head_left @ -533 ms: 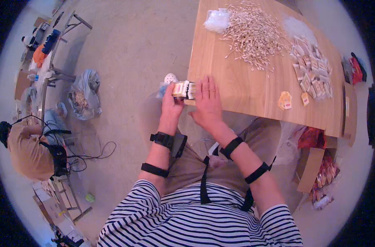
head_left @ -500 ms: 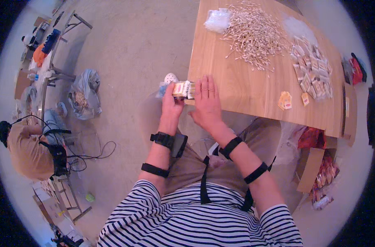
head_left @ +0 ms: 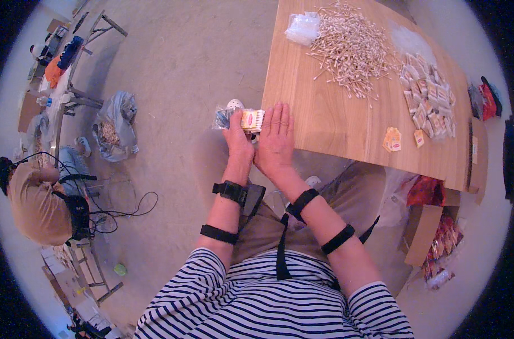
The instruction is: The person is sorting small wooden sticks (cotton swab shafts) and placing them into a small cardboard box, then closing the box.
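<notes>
My left hand (head_left: 238, 141) is closed around a small pack of cotton swabs (head_left: 251, 119) just off the table's near left corner. The pack has a yellow and white card with a red mark, and clear plastic sticks out on its left side. My right hand (head_left: 275, 138) lies flat with its fingers stretched out, its edge against the swab ends on the pack's right side. Further back on the wooden table (head_left: 324, 127) spreads a large heap of loose cotton swabs (head_left: 353, 48).
Filled swab packs (head_left: 429, 99) are heaped at the table's right, with yellow cards (head_left: 392, 139) before them. Clear bags (head_left: 302, 29) lie by the swabs. An open carton (head_left: 425, 233) stands below at right. Another person (head_left: 42, 200) sits at left near a plastic sack (head_left: 114, 127).
My right hand has shifted slightly left, closer to my left hand. The swabs stick out less from the pack, and more of the clear plastic shows at its left.
</notes>
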Action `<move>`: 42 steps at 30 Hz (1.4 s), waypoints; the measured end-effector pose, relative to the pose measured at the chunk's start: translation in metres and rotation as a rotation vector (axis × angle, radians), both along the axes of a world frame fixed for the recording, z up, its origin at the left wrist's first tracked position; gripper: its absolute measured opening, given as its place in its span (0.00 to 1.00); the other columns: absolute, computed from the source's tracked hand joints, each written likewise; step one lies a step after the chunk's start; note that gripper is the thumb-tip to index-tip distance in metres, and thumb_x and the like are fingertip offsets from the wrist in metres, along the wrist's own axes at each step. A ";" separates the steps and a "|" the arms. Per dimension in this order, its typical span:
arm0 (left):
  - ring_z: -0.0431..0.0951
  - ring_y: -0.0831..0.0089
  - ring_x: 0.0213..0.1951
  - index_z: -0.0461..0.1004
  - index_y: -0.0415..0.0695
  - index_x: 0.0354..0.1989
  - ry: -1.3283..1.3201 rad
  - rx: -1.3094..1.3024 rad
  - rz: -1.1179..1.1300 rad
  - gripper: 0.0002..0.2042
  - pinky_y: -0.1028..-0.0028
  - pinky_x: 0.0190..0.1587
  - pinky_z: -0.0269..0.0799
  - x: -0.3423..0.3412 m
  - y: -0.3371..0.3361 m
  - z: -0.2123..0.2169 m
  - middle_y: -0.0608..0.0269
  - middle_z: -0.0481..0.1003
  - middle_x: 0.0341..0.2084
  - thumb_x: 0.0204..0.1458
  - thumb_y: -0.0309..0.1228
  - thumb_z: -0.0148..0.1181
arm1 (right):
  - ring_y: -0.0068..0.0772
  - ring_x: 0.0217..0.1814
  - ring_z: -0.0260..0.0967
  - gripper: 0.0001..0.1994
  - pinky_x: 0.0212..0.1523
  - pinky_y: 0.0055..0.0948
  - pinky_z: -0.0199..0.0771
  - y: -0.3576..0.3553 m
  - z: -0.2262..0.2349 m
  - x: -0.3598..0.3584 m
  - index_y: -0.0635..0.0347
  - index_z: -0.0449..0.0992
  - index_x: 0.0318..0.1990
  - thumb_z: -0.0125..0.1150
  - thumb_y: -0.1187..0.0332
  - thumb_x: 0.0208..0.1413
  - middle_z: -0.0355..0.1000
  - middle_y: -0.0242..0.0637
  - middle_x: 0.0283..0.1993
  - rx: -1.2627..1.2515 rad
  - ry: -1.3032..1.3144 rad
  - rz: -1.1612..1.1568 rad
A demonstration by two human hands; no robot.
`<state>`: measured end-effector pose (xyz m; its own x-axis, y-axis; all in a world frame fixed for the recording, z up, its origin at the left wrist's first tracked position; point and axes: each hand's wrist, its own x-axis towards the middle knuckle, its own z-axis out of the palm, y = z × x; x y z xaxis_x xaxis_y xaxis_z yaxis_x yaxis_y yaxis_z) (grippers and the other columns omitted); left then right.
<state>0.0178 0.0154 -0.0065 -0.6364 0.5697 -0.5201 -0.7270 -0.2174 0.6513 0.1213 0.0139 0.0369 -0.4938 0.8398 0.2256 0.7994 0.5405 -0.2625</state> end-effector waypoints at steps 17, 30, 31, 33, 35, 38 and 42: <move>0.76 0.74 0.30 0.73 0.38 0.38 0.166 -0.047 0.047 0.11 0.72 0.33 0.73 0.007 0.003 0.017 0.64 0.75 0.32 0.51 0.31 0.63 | 0.58 0.78 0.35 0.34 0.75 0.50 0.34 -0.003 0.000 -0.006 0.75 0.51 0.68 0.49 0.63 0.58 0.43 0.59 0.74 0.022 -0.020 -0.076; 0.78 0.70 0.32 0.74 0.38 0.39 0.251 -0.079 0.031 0.11 0.69 0.36 0.76 0.001 0.002 0.012 0.63 0.76 0.33 0.52 0.31 0.62 | 0.51 0.79 0.33 0.57 0.74 0.54 0.35 0.011 0.019 0.037 0.68 0.45 0.71 0.76 0.54 0.36 0.40 0.52 0.76 -0.139 -0.112 -0.093; 0.78 0.71 0.32 0.74 0.38 0.39 0.256 -0.078 0.035 0.11 0.69 0.36 0.76 0.002 0.002 0.011 0.63 0.76 0.33 0.51 0.31 0.62 | 0.49 0.80 0.32 0.61 0.74 0.54 0.36 0.013 0.016 0.041 0.67 0.44 0.72 0.78 0.53 0.33 0.39 0.51 0.76 -0.105 -0.173 -0.098; 0.78 0.71 0.32 0.74 0.38 0.38 0.272 -0.079 0.042 0.11 0.69 0.36 0.76 0.003 0.001 0.013 0.64 0.76 0.32 0.51 0.31 0.62 | 0.49 0.80 0.32 0.60 0.74 0.54 0.36 0.011 0.016 0.040 0.67 0.44 0.71 0.77 0.52 0.35 0.39 0.51 0.76 -0.128 -0.195 -0.104; 0.78 0.71 0.32 0.73 0.38 0.38 0.282 -0.088 0.022 0.11 0.70 0.36 0.76 0.005 0.001 0.016 0.64 0.76 0.32 0.51 0.31 0.63 | 0.50 0.80 0.33 0.57 0.74 0.54 0.35 0.008 0.019 0.033 0.68 0.46 0.71 0.76 0.52 0.37 0.40 0.51 0.76 -0.140 -0.191 -0.110; 0.78 0.72 0.31 0.73 0.39 0.38 0.297 -0.109 0.014 0.10 0.70 0.35 0.75 0.004 0.000 0.015 0.64 0.76 0.32 0.51 0.31 0.63 | 0.52 0.79 0.34 0.50 0.74 0.55 0.35 0.003 0.020 0.016 0.70 0.51 0.69 0.70 0.54 0.42 0.43 0.52 0.75 -0.136 -0.172 -0.124; 0.76 0.75 0.32 0.74 0.35 0.35 0.245 -0.118 0.062 0.10 0.72 0.36 0.73 0.010 0.000 0.024 0.64 0.76 0.31 0.53 0.31 0.62 | 0.51 0.79 0.34 0.41 0.74 0.54 0.34 -0.001 0.013 0.005 0.70 0.52 0.69 0.60 0.58 0.51 0.43 0.52 0.75 -0.089 -0.195 -0.171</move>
